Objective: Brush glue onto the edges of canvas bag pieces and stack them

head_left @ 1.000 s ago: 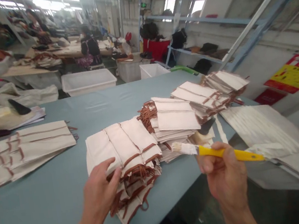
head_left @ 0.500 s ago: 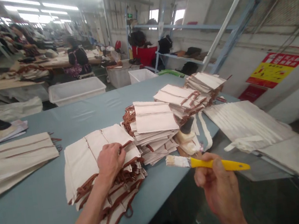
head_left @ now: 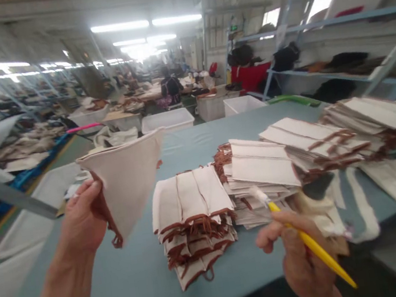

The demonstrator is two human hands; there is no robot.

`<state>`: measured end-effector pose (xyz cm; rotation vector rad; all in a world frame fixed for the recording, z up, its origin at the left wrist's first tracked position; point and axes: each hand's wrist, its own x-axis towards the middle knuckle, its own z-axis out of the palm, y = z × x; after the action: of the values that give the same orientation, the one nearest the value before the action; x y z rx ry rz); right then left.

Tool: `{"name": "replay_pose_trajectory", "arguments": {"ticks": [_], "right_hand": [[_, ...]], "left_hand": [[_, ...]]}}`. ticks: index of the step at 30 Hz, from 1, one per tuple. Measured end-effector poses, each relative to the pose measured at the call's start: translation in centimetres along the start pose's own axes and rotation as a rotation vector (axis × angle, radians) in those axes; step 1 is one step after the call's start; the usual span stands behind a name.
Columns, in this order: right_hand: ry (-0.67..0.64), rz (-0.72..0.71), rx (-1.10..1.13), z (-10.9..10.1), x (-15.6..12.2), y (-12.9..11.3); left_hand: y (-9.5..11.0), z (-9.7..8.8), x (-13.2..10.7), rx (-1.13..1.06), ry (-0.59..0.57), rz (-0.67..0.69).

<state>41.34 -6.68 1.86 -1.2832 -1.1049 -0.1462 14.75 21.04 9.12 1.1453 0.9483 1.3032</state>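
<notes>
Two hands frame a stack of cream, brown-trimmed cloth at a workshop table. The left hand, up and to the left of the stack, pinches one cloth piece at its brown-edged end, thumb over fingers. The piece hangs clear of the table and fans away from the hand toward the stack, its long axis running from the grip up and to the right.

The right hand, low and to the right of the stack, is closed around a yellow-handled brush. The handle slants down toward the camera, and the pale bristles point up and left, toward the stack and the lifted piece beyond it. The bristle tip seems to sit just right of the stack, though blur makes that hard to settle.

The lifted piece lies left of the brush, with the stack between the two, and only the left hand touches it. Right of the stack, more piles overlap in a row. Behind it stand white bins, with a person far beyond.
</notes>
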Motion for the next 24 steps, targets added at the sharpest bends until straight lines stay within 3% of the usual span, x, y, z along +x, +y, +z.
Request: {"name": "replay_pose_trajectory", "arguments": {"ticks": [4,9,13,15,17,19,21,22,24], "right_hand": [[-0.145,-0.211,-0.016,4.0,3.2,-0.9],[-0.282,-0.447,-0.008,11.1,5.4,-4.3],[-0.464,-0.485,0.028,16.4,3.0,-5.7],[-0.532,-0.478,0.118,18.0,0.9,-5.5],[-0.545,-0.496,0.236,18.8,-0.9,-5.1],[-0.543,-0.513,0.313,19.2,-2.4,-5.1],[-0.548,-0.521,0.324,19.5,-3.3,-5.5],[-0.551,-0.523,0.314,19.7,-3.6,-5.9],[-0.551,-0.522,0.287,20.0,-4.2,-6.8]], "left_hand": [[2.7,-2.9,-5.5,-0.002,0.092,-0.088],[3.0,-4.8,-11.4,0.026,0.050,-0.294],[2.9,-6.6,-14.5,0.011,0.035,-0.445],[2.9,-8.2,-15.3,0.031,0.003,-0.492],[2.8,-10.5,-15.4,0.128,-0.104,-0.523],[2.6,-13.0,-15.1,0.315,-0.234,-0.469],[2.2,-15.4,-14.8,0.526,-0.292,-0.316],[1.9,-16.4,-14.9,0.612,-0.269,-0.232],[1.2,-18.2,-15.7,0.753,-0.112,-0.098]]}}
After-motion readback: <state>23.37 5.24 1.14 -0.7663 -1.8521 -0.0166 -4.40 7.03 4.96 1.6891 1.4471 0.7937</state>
